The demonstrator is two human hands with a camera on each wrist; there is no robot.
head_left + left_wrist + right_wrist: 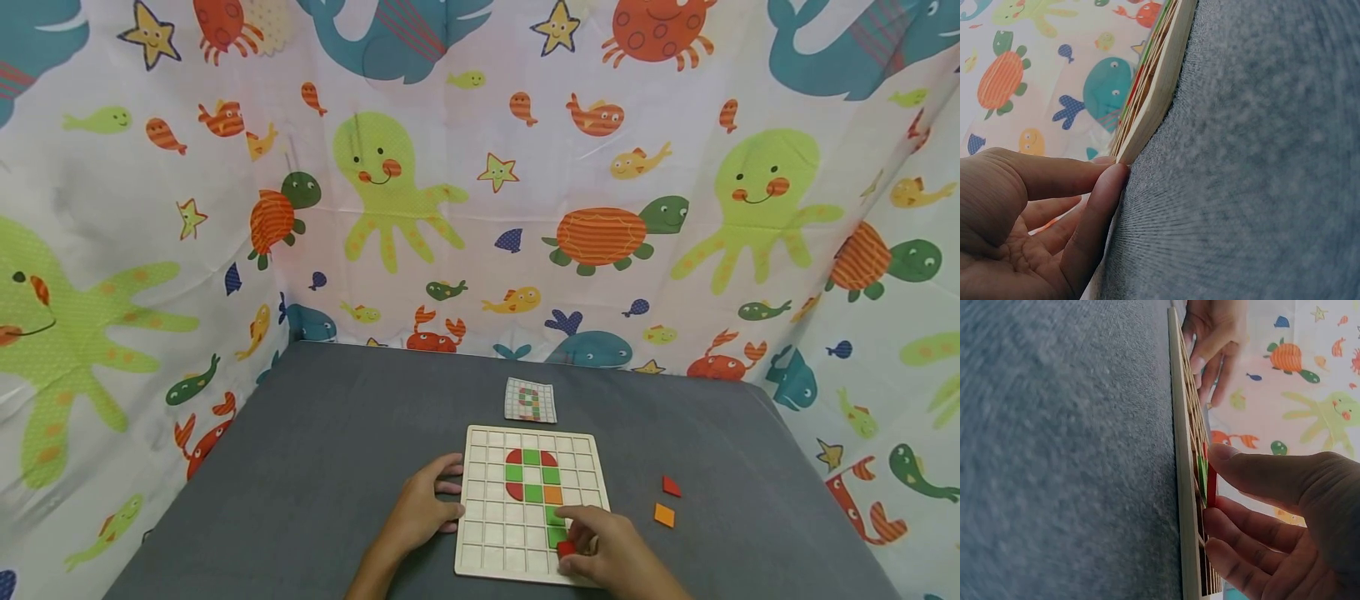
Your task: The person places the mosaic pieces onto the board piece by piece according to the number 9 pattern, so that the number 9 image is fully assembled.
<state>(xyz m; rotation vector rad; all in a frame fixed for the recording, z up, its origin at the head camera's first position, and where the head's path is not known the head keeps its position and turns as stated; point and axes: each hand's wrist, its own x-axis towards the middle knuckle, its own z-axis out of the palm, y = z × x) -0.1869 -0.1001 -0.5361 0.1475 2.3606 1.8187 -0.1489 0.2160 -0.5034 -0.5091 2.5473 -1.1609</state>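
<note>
A pale wooden grid board (498, 533) lies on the grey-covered table. Along its left edge is my left hand (412, 510); the left wrist view shows thumb and a finger (1094, 231) pinching the rim. My right hand (611, 550) is over the lower right of the board, holding a small red tile (566, 548) between thumb and fingers. In the right wrist view the red tile (1212, 485) stands on edge beside a green tile (1202, 478). Green squares, rounded red tiles and an orange square tile (552, 495) sit in the grid. My right fingers partly cover the lower green tiles.
Behind the board lies a small pattern card (530, 400) printed with a coloured grid. To the right, a loose red tile (671, 486) and a loose orange square (664, 515) rest on the grey cloth (360, 417). A sea-animal curtain (465, 208) surrounds the table.
</note>
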